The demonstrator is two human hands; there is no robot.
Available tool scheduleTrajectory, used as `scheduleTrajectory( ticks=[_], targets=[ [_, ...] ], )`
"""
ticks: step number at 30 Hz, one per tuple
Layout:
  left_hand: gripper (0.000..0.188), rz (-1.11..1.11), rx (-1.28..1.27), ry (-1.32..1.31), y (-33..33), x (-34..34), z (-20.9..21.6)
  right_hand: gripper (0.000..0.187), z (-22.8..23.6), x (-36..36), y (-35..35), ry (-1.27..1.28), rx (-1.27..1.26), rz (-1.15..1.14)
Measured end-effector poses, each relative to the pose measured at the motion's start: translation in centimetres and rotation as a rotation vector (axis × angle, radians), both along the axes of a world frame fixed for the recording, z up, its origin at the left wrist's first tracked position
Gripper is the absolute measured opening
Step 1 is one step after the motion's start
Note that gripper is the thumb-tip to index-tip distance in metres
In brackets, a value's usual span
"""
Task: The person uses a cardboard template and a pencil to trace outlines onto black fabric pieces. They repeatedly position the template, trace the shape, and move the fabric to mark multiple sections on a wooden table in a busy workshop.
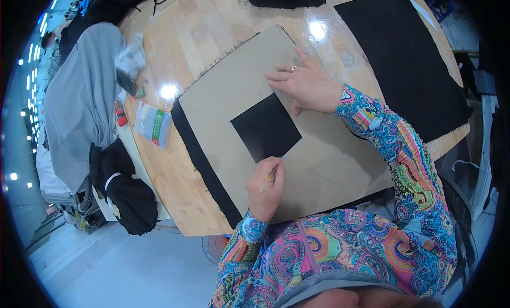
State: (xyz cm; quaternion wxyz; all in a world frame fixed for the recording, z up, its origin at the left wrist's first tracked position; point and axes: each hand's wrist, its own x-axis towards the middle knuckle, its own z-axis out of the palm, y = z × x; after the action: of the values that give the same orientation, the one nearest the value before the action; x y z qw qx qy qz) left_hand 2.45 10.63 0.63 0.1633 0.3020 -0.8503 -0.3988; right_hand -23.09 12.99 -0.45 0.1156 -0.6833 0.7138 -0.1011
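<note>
We judge the beige board (334,154), lying over black cloth (197,158) on the wooden table (178,204), light and fairly stiff, best held by its outer edges; our right hand (309,87) spreads flat on it, gripping nothing, while our left hand (265,191) pinches a slim tool (272,176) near the dark square (267,127)

1. A loose top (345,239) in bright paisley: turquoise, pink, orange and green swirls.
2. A right sleeve (417,159), long, with the same swirls and bands of multicoloured stripes.
3. A left sleeve (239,252), also long and striped, with a mostly blue patterned cuff (253,226).
4. A plain greyish band (329,280) along the neckline.
5. A ring (293,68) on the right hand's (313,87) fingers (279,76).
</note>
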Motion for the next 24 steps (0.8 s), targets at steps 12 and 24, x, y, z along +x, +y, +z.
scheduleTrajectory(
  ticks=[12, 24],
  targets=[
    [0.007, 0.049, 0.049, 0.034, -0.8, -0.7, 0.5, 0.075, 0.5, 0.0, -0.1, -0.01, 0.042, 0.002],
    [0.014, 0.151, 0.07, 0.168, -6.5, -10.0, -2.5, 0.076, 1.4, -0.2, -0.3, -0.04, 0.143, 0.021]
  ],
)
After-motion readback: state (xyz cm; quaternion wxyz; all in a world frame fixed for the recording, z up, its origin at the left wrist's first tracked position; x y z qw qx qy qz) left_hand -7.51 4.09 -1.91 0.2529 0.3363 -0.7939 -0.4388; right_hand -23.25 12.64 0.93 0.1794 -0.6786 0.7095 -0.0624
